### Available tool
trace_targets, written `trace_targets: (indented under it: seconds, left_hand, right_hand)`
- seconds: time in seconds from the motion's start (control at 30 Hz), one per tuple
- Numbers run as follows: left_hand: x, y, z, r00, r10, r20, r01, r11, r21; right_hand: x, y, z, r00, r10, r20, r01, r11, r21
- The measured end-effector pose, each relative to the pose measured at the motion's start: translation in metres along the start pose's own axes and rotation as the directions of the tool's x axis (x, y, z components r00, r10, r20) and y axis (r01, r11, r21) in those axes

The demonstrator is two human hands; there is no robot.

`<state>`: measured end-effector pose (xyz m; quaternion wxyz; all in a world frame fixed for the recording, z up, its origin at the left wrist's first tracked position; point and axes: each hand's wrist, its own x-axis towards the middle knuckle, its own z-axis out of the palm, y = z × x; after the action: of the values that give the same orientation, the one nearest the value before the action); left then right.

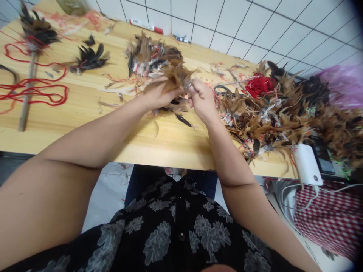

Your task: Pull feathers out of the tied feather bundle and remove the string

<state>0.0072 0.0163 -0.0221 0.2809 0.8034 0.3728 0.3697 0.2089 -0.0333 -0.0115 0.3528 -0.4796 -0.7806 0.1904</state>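
Observation:
A bunch of brown feathers [179,76] is held above the wooden table, in front of me. My left hand [160,93] is closed around it, its fingers partly covered by the feathers. My right hand [200,97] is pinched at the quill end of the same bunch, touching or nearly touching the left fingertips. Just behind them lies a heap of brown and dark feather bunches [154,54] with white and pink ties. A loose black feather [183,120] rests on the table below the hands.
Left, a stick [28,88] topped with dark feathers [38,32] lies by loops of red cord [53,101]. A black feather bunch [89,58] is nearby. Right are a big feather pile [263,121], red string [260,85] and a white power bank [307,164]. A marker [145,26] lies near the tiled wall.

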Motion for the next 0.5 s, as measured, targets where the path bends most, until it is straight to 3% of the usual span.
trace_targets:
  seconds: [0.07,0.17,0.27,0.37,0.5]
  left_hand:
    - [-0.007,0.006,0.014,0.999,0.035,0.035,-0.038,0.995,0.087]
    - [-0.018,0.021,0.027,0.984,0.128,0.120,-0.151,0.967,0.205]
    - [-0.023,0.035,0.028,0.956,0.255,0.144,-0.287,0.910,0.300]
    - [-0.023,0.041,0.018,0.949,0.295,0.115,-0.316,0.868,0.383]
    - [-0.012,0.031,-0.005,0.939,0.343,0.017,-0.313,0.834,0.454]
  right_hand:
    - [0.002,0.011,0.002,0.990,0.107,-0.093,-0.108,0.994,-0.001]
    - [0.001,0.016,0.002,0.959,0.216,-0.181,-0.242,0.961,-0.136]
    - [-0.004,0.004,0.000,0.948,0.274,-0.164,-0.315,0.884,-0.344]
    - [-0.009,-0.013,-0.003,0.955,0.288,-0.071,-0.285,0.828,-0.484]
    - [-0.010,-0.021,-0.003,0.975,0.205,0.086,-0.125,0.824,-0.553]
